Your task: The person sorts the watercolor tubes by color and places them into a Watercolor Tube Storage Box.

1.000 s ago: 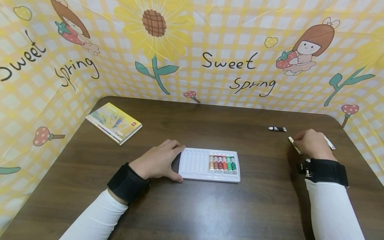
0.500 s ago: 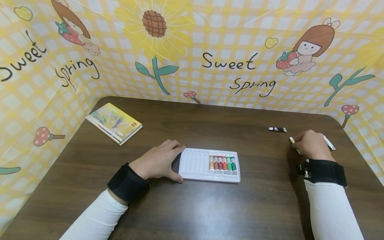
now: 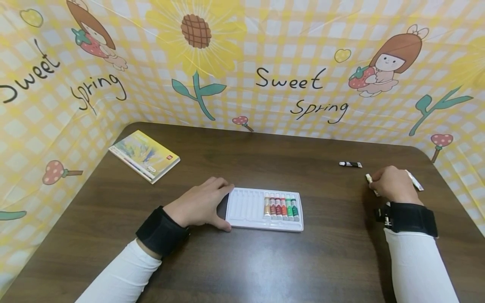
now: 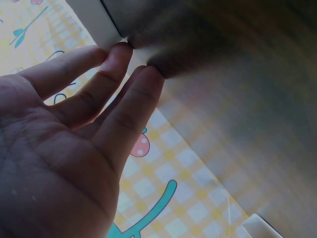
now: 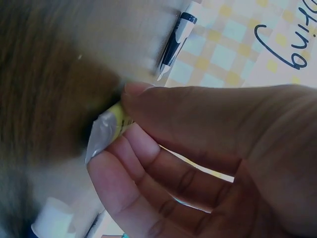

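My left hand (image 3: 202,202) grips the left end of a white plastic paint tray (image 3: 244,206), thumb at the near corner and index finger at the far corner. Several small paint tubes (image 3: 278,206) in gold, reds and greens lie in the right half of the tray, while its left slots are bare. On the right of the table, my right hand (image 3: 394,184) pinches a yellow paint tube (image 5: 118,119) between thumb and fingers. The tube's silver crimped end sticks out in the right wrist view; its pale cap shows beside the fingers in the head view.
A black-and-white paint tube (image 3: 350,164) lies beyond and left of my right hand. Just right of that hand is a white tube (image 3: 414,181). A yellow-covered book (image 3: 145,153) lies at the back left. Patterned cloth (image 3: 299,50) walls the back and sides.
My right hand has shifted slightly left over the yellow paint tube, covering more of its near end. My left hand and the paint tray stay in place.
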Available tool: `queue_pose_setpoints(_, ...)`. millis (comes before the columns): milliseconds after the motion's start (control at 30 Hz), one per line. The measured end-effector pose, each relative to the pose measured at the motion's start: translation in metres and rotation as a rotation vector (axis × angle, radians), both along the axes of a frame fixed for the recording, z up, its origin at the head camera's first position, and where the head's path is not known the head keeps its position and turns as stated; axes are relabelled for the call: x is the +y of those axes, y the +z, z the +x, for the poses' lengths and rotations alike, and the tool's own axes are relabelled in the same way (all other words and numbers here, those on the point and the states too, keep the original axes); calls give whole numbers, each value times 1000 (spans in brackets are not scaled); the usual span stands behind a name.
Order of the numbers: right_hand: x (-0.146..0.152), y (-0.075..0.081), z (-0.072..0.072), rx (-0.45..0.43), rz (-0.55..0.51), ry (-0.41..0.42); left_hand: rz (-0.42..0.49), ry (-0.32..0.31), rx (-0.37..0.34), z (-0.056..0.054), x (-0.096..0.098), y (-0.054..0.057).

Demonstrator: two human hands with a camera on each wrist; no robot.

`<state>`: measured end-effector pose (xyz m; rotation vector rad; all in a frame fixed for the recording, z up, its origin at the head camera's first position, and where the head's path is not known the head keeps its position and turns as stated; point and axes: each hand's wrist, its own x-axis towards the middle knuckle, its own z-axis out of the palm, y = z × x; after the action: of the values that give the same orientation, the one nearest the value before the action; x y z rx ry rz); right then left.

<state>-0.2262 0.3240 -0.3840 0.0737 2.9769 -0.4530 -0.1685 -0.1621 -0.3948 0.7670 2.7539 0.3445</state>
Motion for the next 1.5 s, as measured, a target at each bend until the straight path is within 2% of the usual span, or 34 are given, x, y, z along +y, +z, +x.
queue_pose_setpoints(1000,-1,1,4,17,19,30,6,-7,3,3,-2,0)
queue_pose_setpoints(1500,-5,2,5,6,5,11,21,12,-14,3,0,0)
